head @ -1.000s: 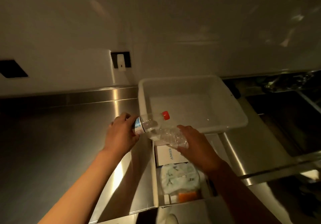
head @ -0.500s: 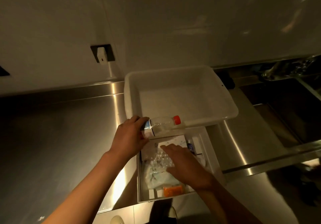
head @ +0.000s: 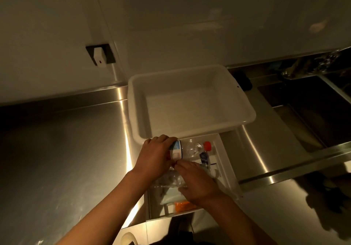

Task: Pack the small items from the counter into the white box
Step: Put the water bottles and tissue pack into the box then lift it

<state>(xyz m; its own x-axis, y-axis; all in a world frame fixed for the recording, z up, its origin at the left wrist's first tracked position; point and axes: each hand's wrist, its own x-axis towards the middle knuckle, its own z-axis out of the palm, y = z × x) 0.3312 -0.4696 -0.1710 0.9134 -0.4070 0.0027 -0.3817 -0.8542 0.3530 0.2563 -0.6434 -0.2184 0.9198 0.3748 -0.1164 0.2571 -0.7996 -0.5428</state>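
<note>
A shallow white box [head: 226, 168] lies at the counter's front edge with several small items in it. My left hand [head: 153, 157] grips the labelled base of a clear bottle [head: 191, 148] with a red cap [head: 207, 146]. This bottle lies across the box's far end. Beside it, my right hand [head: 197, 184] holds a crumpled clear bottle [head: 169, 182] down in the middle of the box, fingers curled over it. An orange packet [head: 182, 206] shows at the near end and a small blue-labelled item [head: 203, 156] under the cap. A pale pouch is mostly hidden under my hands.
A large white tub [head: 245, 108] stands just behind the box, touching its far end. Steel counter [head: 66, 149] stretches to the left. A dark sink [head: 313, 115] lies to the right. A wall socket with a white plug [head: 100, 55] is on the back wall.
My left hand lowered the red-capped bottle from the tub's rim into the box. My right hand came down and slightly left with the crumpled bottle, and both hands now meet.
</note>
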